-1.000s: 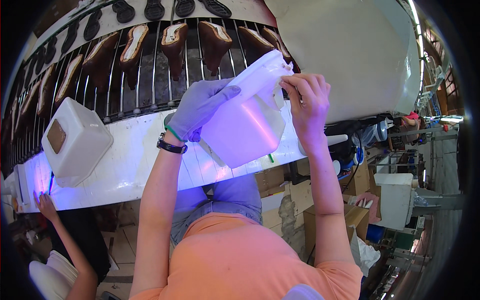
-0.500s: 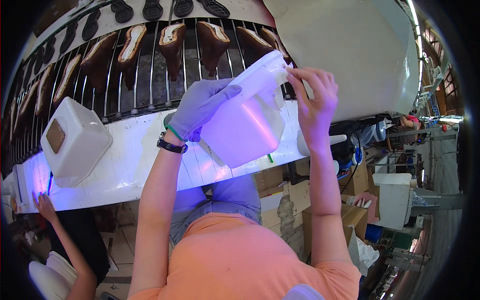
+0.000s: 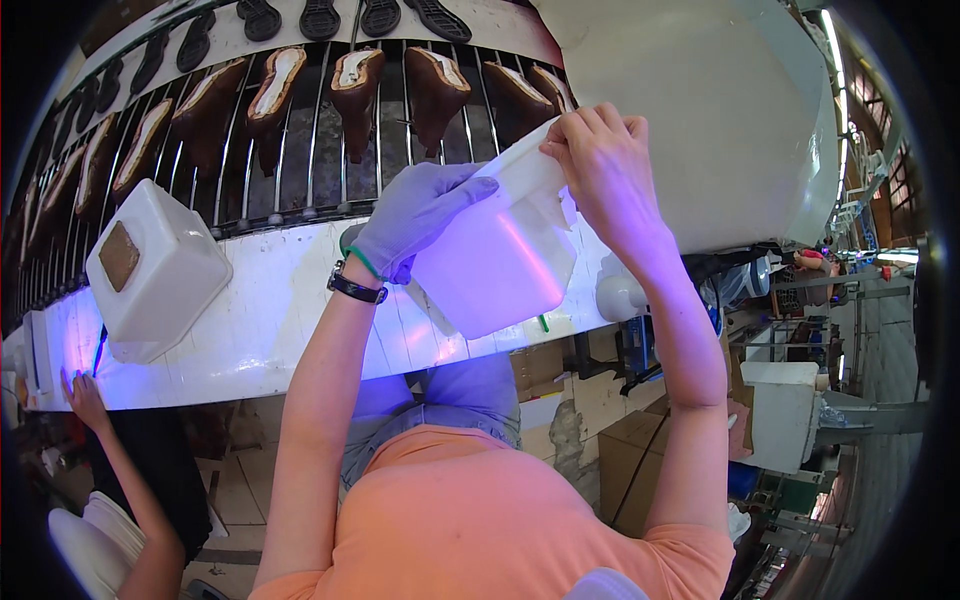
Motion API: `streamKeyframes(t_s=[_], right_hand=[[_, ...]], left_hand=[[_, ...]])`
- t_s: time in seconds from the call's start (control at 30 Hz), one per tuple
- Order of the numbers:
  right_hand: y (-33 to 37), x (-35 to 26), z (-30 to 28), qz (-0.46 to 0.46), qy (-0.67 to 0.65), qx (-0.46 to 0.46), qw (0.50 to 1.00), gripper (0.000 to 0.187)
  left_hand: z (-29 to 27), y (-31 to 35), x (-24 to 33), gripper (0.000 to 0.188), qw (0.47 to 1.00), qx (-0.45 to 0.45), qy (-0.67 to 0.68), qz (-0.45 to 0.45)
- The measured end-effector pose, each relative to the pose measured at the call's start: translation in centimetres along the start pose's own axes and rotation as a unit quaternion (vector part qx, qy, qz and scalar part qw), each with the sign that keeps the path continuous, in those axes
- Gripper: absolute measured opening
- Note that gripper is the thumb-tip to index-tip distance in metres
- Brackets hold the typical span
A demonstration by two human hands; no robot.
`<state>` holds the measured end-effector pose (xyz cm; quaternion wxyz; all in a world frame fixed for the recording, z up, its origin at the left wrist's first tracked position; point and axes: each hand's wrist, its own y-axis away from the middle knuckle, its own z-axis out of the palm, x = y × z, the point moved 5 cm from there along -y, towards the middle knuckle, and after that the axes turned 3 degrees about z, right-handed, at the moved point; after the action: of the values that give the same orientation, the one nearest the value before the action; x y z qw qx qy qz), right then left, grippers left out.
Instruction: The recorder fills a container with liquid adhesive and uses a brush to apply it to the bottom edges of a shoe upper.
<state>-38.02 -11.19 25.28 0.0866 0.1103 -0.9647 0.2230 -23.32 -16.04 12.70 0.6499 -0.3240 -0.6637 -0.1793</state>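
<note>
A white, translucent plastic container (image 3: pixel 492 275) is held tilted above the white bench, under violet light. My left hand (image 3: pixel 420 212), in a grey glove with a green cuff, is closed round its rim, thumb on the near side. My bare right hand (image 3: pixel 606 165) pinches at the far right corner of the rim; its fingers hide what exactly lies between them. A loose, pale, torn-looking film (image 3: pixel 545 212) hangs at that side of the container, below my right fingers.
Brown shoe uppers (image 3: pixel 437 105) stand on a metal-rod rack beyond the bench (image 3: pixel 270 310), with dark soles (image 3: pixel 320 18) behind. Another white container (image 3: pixel 175 275) sits bottom-up at left. A white bottle (image 3: pixel 618 297) lies at right. A co-worker's hand (image 3: pixel 88 400) touches the bench's left end.
My right hand has moved up and slightly left, and turned over onto the rim corner it was pinching beside. My left hand keeps its hold on the container. The view has shifted slightly.
</note>
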Motion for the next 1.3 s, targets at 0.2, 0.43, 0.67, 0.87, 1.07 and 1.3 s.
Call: streamKeyframes(t_s=[0.2,0.43,0.67,0.87,1.07,1.3], right_hand=[[0.5,0.2,0.4,-0.145,0.007,0.036,0.989,0.012],[0.9,0.4,0.9,-0.185,-0.036,0.066,0.98,0.008],[0.2,2.2,1.3,0.036,-0.298,-0.037,0.953,0.013],[0.0,3.7,2.1,0.12,-0.463,-0.129,0.869,0.007],[-0.1,2.8,0.7,0.106,-0.589,-0.229,0.768,0.011],[-0.8,4.2,-0.3,0.113,-0.61,-0.143,0.771,0.014]], left_hand=[[0.1,0.3,-0.4,0.045,1.0,0.01,-0.001,0.013],[0.3,-0.2,-0.5,0.044,0.999,0.021,-0.021,0.033],[0.3,-0.6,-0.1,0.045,0.999,0.002,-0.05,0.011],[0.5,-0.5,-0.2,0.045,0.999,0.003,-0.042,0.006],[0.4,-0.4,-0.3,0.044,0.999,0.021,-0.043,0.013],[0.5,-0.7,-0.2,0.044,0.998,0.027,-0.056,0.016]])
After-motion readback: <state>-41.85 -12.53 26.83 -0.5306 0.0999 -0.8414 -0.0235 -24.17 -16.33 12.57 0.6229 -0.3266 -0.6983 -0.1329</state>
